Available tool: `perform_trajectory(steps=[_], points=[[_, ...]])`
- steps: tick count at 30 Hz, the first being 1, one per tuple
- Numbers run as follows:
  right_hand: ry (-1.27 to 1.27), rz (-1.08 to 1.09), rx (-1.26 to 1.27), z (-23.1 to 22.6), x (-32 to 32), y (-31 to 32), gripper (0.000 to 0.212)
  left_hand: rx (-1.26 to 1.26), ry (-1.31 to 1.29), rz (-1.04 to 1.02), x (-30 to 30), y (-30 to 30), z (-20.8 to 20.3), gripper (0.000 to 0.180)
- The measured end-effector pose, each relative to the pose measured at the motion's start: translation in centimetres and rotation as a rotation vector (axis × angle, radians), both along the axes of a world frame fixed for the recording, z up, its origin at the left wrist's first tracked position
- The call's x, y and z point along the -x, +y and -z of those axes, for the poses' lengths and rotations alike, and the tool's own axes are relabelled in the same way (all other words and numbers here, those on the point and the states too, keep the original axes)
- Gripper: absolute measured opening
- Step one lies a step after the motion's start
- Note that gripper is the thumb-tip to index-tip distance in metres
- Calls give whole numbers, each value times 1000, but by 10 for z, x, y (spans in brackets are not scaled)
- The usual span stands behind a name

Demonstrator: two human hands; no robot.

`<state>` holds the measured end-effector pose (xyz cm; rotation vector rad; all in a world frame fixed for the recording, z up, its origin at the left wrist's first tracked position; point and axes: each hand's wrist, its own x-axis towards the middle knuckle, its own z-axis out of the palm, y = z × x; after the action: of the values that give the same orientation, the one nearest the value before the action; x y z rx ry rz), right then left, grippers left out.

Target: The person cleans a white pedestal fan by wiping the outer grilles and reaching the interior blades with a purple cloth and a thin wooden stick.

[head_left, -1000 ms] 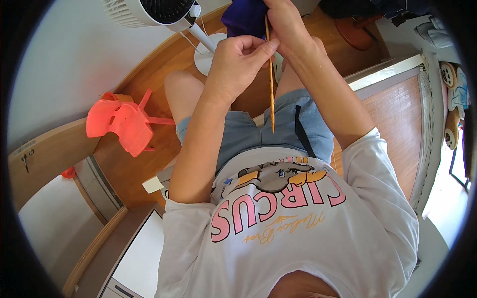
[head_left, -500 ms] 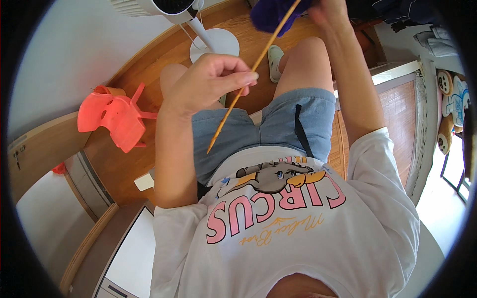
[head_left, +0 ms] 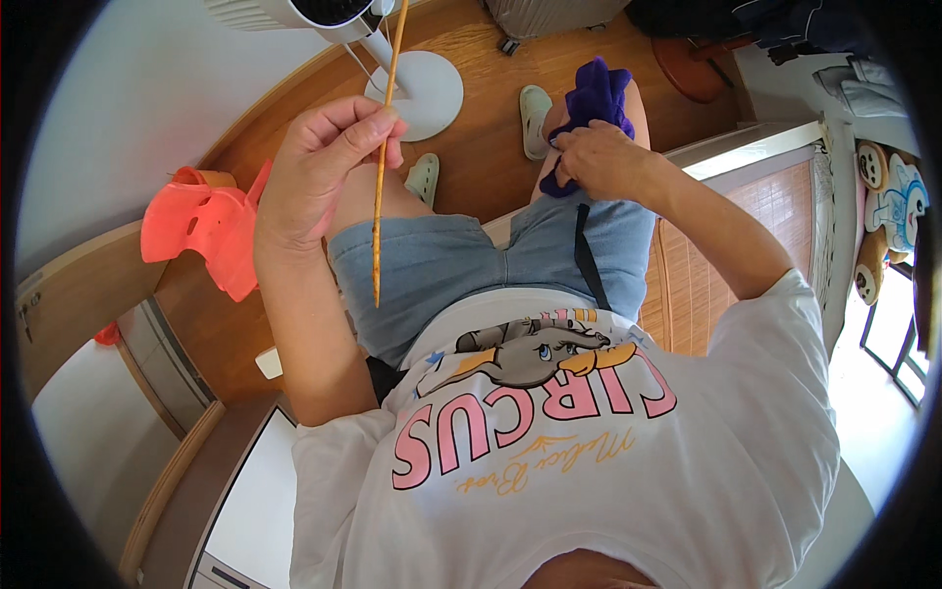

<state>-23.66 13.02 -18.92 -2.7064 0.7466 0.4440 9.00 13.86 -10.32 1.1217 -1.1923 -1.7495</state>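
Between the thumb and fingers of my left hand [head_left: 343, 162] is a long, thin wooden stick [head_left: 377, 236], yellow-brown with darker spots toward its lower end. It stands nearly upright in view, and its top runs past the upper edge. My right hand [head_left: 603, 157] is closed on a crumpled purple cloth [head_left: 599, 93], which lies over my right thigh. Part of the cloth bunches out beyond the knuckles, and another bit shows below the fingers. The fingertips are partly hidden. Stick and cloth are well apart.
A white fan [head_left: 422, 98] stands on the wooden floor ahead. To the left is a coral-red plastic chair [head_left: 221, 231], near a white-topped cabinet [head_left: 255, 501]. A grey suitcase [head_left: 554, 18] and a round reddish-brown stool [head_left: 687, 71] are farther off. On the right is a mat-covered bed [head_left: 775, 216].
My right hand has come down with the purple cloth from the stick's upper part onto my thigh. My left hand has moved left, turning the stick more upright.
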Motion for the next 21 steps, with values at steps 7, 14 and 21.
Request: perform_trajectory(steps=[7,14,21], points=[[416,227,-100,-62,4,-27,20,-33,-19,-11,-17,6,1,19],[-539,516,-371,-111,49,-62,25,-4,58,-44,-1,2,10,20],[-1394,900,-808,-123,18,-50,35,18,133,-139,20,4,8,19]])
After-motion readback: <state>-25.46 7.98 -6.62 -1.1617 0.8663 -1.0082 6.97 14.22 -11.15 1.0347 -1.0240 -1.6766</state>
